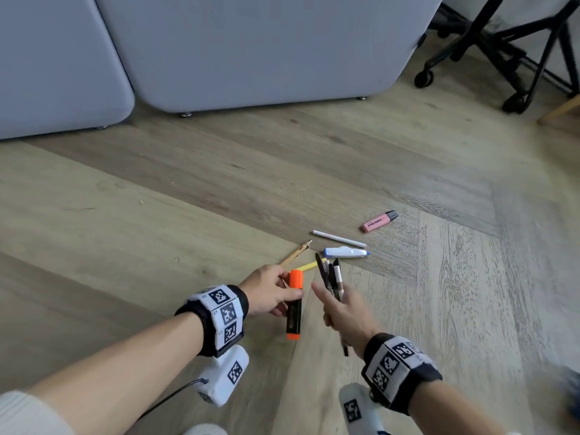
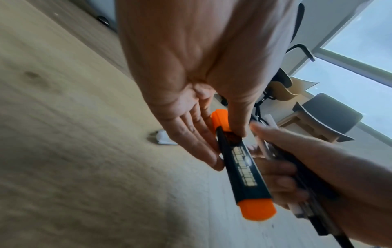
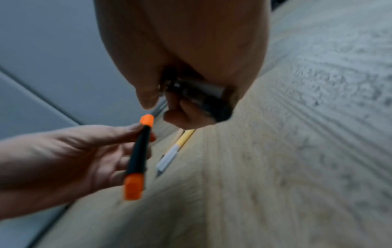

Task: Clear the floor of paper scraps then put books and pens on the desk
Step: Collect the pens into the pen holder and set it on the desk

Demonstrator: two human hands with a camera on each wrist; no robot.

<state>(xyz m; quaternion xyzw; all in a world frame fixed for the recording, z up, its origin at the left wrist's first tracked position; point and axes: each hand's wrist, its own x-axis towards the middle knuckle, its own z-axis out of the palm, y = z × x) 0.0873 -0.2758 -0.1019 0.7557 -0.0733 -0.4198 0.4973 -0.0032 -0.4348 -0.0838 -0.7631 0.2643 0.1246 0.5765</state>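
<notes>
My left hand (image 1: 271, 291) pinches a black highlighter with orange ends (image 1: 294, 304) between thumb and fingers, a little above the wooden floor; the same highlighter (image 2: 239, 162) fills the left wrist view. Just to its right, my right hand (image 1: 342, 309) grips a bundle of several dark and white pens (image 1: 329, 276), index finger stretched toward the highlighter. On the floor beyond lie a tan pen (image 1: 296, 252), a yellow pen (image 1: 309, 265), a white pen (image 1: 339, 238), a blue-white correction roller (image 1: 345, 252) and a pink highlighter (image 1: 378, 221).
Two grey upholstered units (image 1: 251, 48) on small feet stand at the back. A black wheeled chair base (image 1: 489, 45) is at the far right, with a wooden leg (image 1: 558, 111) beside it. My white socks (image 1: 204, 430) show at the bottom edge.
</notes>
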